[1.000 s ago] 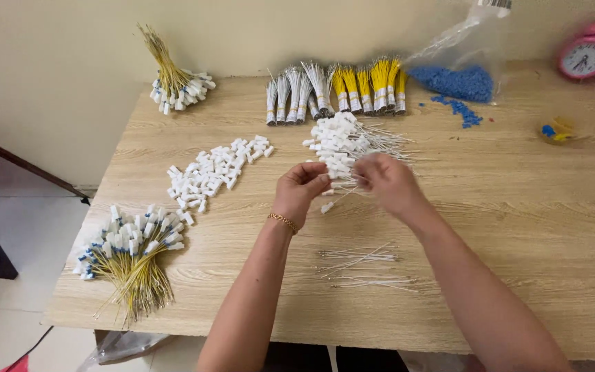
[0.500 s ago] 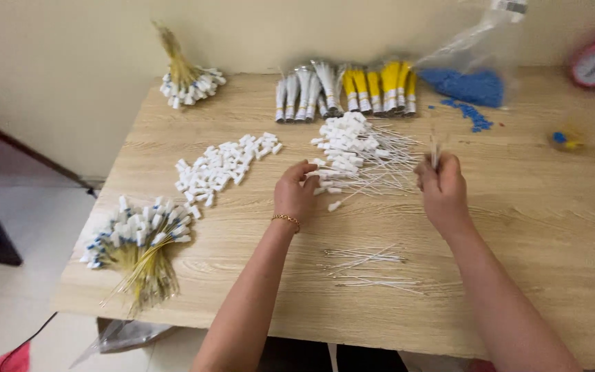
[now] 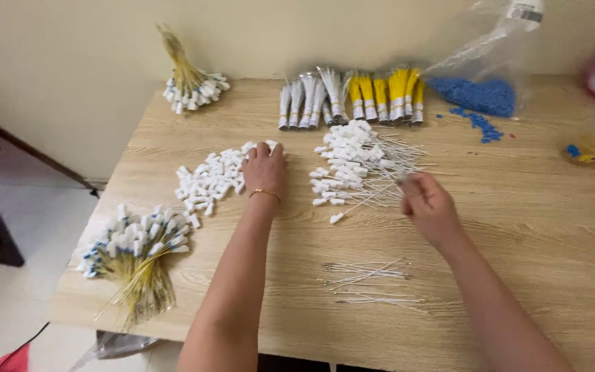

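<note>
On the wooden table (image 3: 538,227) lie two loose heaps — small white caps (image 3: 211,180) on the left and white-tipped wires (image 3: 359,165) in the middle — with a few bare wires (image 3: 370,279) nearer the person and bundled rolls (image 3: 352,96) along the wall. The left hand (image 3: 264,169) lies flat, palm down, fingers spread on the edge of the caps. The right hand (image 3: 427,207) is curled, pinching thin wire ends at the heap's right side — nothing blocks either hand.

Soft, even indoor light falls on the pale wooden tabletop (image 3: 531,227), bright without harsh glare. Shadows under both forearms are faint. Slight motion blur softens the right hand (image 3: 430,207); edges at three o'clock bow mildly.
</note>
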